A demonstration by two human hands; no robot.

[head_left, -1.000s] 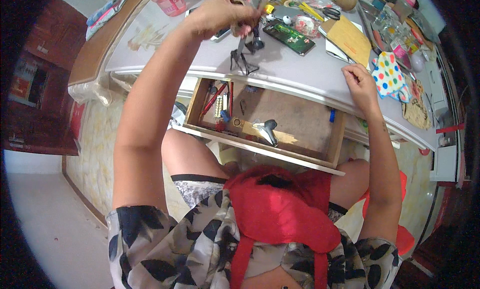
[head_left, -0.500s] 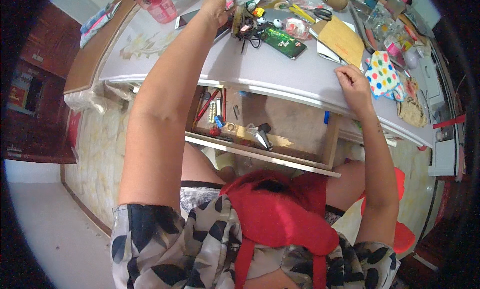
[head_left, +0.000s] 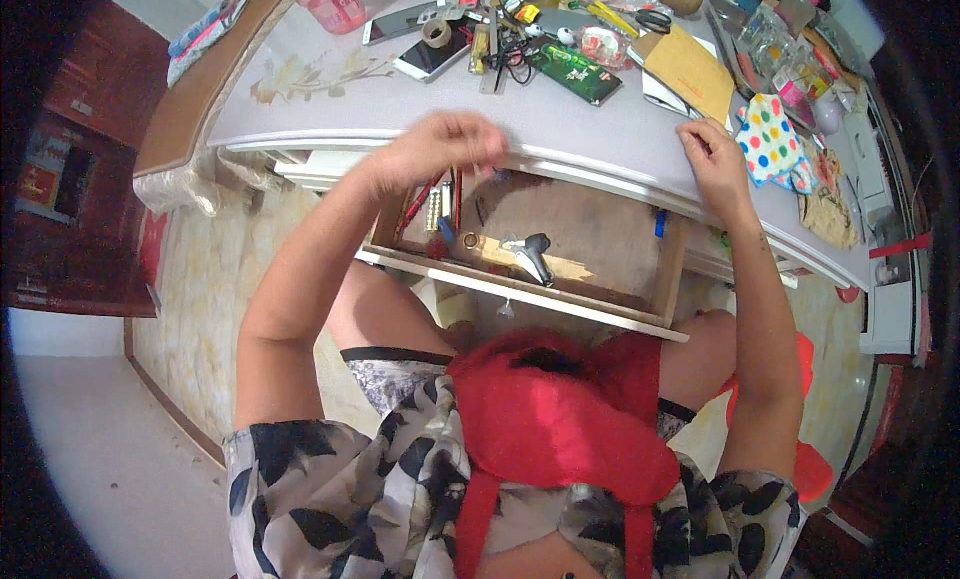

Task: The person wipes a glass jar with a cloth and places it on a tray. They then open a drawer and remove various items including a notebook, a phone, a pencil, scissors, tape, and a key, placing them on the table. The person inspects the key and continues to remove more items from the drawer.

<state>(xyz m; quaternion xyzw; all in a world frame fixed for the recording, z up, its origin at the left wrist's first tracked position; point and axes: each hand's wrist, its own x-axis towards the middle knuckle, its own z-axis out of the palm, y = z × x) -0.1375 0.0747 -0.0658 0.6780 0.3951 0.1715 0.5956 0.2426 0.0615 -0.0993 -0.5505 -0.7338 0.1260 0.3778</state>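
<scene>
My left hand (head_left: 450, 146) hangs over the table's front edge at the left part of the open drawer (head_left: 590, 214). Its fingers look curled but are smeared by motion, so whether anything is in them I cannot tell. Loosely curled, my right hand (head_left: 716, 157) rests at the table's edge near a dotted cloth (head_left: 768, 144), with nothing visible in it. Inside the drawer lie red pens (head_left: 416, 209), a black-and-silver tool (head_left: 530, 258), a small brown ring (head_left: 470, 240) and a blue piece (head_left: 660, 223). A tape roll (head_left: 435, 33) sits on a phone (head_left: 428, 61).
On the table (head_left: 300, 114) are a pink cup (head_left: 335, 6), a green packet (head_left: 575, 74), black cables (head_left: 515, 67), black-handled scissors (head_left: 653, 21) and a tan envelope (head_left: 688, 76). Clear containers (head_left: 765, 34) crowd the far right. A red stool (head_left: 812, 472) stands at the right below.
My left hand has drawn back from the far side of the table to above the drawer's left part. My right hand has barely moved.
</scene>
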